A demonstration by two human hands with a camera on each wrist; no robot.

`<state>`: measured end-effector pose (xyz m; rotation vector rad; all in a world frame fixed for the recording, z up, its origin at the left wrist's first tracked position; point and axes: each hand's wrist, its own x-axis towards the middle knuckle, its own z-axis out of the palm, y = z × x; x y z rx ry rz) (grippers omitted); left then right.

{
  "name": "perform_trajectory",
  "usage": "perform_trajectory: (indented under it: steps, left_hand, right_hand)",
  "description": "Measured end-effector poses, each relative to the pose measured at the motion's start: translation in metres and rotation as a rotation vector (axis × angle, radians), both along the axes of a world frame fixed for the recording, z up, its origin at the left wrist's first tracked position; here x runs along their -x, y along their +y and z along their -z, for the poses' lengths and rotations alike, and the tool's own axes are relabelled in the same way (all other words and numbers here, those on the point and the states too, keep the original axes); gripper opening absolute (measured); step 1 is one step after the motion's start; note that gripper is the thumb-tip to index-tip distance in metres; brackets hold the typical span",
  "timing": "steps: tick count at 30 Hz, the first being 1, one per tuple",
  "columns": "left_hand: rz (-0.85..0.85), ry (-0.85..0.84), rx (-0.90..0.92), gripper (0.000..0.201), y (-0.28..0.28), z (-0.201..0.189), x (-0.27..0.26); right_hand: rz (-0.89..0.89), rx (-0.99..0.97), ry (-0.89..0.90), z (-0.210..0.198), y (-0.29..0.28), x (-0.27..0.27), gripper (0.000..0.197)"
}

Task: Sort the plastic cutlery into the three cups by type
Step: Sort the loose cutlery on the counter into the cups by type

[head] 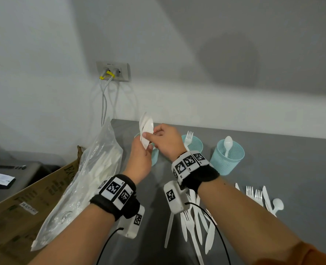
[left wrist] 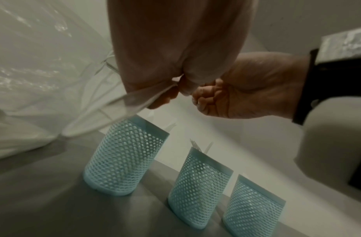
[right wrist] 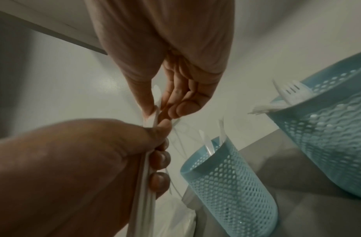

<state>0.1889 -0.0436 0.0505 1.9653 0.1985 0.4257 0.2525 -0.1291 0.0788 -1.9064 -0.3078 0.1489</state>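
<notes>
Plastic cutlery (head: 146,129) of white plastic, a small bunch with spoon bowls pointing up, is held in the air by both hands above the far left of the grey table (head: 273,159). The left hand (head: 140,155) has its fingers curled round the handles; the right hand (head: 166,139) pinches one piece of the bunch between thumb and fingertips, its other fingers folded in.

Three pale blue mesh cups stand in a row along the table's back edge. The left cup (head: 155,155) sits right under the hands, mostly hidden by them, with white handles showing in the right wrist view. At about 3 o'clock from it, the middle cup (head: 195,144) holds a fork with tines up. Further toward 3 o'clock, the right cup (head: 227,159) holds a spoon, bowl up.

Loose cutlery (head: 194,222) lies on the table at 6 o'clock from the cups, under the right wrist, and a smaller group of forks, a knife and a spoon (head: 263,199) lies at about 4 o'clock.

A clear plastic bag (head: 85,184) of white cutlery leans at 9 o'clock from the hands, on a brown cardboard box (head: 24,211) whose print and white sticker are too blurred to read. The wall socket plate (head: 113,70) carries a small label I cannot read. Both wristbands bear black-and-white square markers.
</notes>
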Motion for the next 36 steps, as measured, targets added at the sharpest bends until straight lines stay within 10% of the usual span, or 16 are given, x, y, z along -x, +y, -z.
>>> perform_trajectory:
  steps: [36]
  left_hand:
    - [0.153, 0.186, 0.229, 0.047, 0.008, 0.002, 0.004]
  right_hand:
    - [-0.066, -0.006, -0.017, -0.041, -0.016, -0.019, 0.032]
